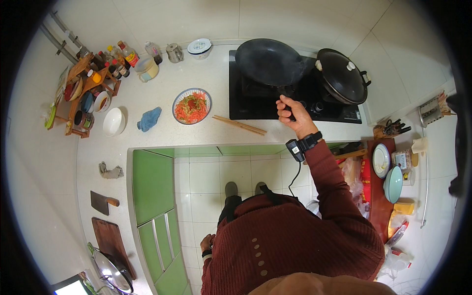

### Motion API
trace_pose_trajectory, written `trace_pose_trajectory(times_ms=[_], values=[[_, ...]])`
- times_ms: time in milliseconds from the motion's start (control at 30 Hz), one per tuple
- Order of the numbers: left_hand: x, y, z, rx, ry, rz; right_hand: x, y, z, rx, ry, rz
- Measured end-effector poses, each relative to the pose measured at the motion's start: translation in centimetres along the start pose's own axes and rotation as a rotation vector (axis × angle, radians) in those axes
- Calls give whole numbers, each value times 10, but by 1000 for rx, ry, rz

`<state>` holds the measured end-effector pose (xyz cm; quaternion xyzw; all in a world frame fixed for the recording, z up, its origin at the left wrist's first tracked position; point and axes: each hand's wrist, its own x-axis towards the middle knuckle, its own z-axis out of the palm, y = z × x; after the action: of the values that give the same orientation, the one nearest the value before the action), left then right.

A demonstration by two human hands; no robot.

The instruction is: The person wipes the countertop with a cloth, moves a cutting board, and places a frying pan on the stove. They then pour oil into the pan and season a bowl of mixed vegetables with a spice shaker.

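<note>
My right hand (295,116) is wrapped around the black handle of a dark frying pan (269,61). The pan is over the left part of a black cooktop (254,110); no food shows in it, and I cannot tell whether its base touches the burner. Down by my side hangs my left hand (207,241), partly hidden by the sleeve, with its fingers unclear. Left of the cooktop, a patterned plate (174,110) carries shredded orange vegetables (191,108) topped with chopped green bits and red powder. A pair of wooden chopsticks (239,125) lies near the counter edge.
A lidded black wok (343,75) occupies the cooktop's right. Leftward are a blue cloth (149,119), a white bowl (114,121) and a wooden rack (81,88) near sauce bottles (127,53). A cleaver (99,202) and cutting board (110,239) lie along the left counter.
</note>
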<state>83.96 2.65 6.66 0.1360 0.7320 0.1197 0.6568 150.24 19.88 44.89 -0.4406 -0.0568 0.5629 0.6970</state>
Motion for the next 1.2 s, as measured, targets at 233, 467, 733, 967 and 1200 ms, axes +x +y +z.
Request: trace_pose_trajectory(times_ms=[233, 467, 733, 967, 1200], values=[[-23, 39, 13, 510, -105, 195, -1, 3, -3, -5, -1, -15], [-46, 72, 26, 455, -111, 225, -2, 12, -9, -33, -8, -51], [-45, 94, 31, -154, -127, 149, -3, 18, -7, -59, 14, -67], [-34, 184, 39, -589, -427, 204, -3, 23, -7, -76, 77, -62], [-100, 318, 117, -264, -472, 663, -5, 26, -3, -119, 91, -60]])
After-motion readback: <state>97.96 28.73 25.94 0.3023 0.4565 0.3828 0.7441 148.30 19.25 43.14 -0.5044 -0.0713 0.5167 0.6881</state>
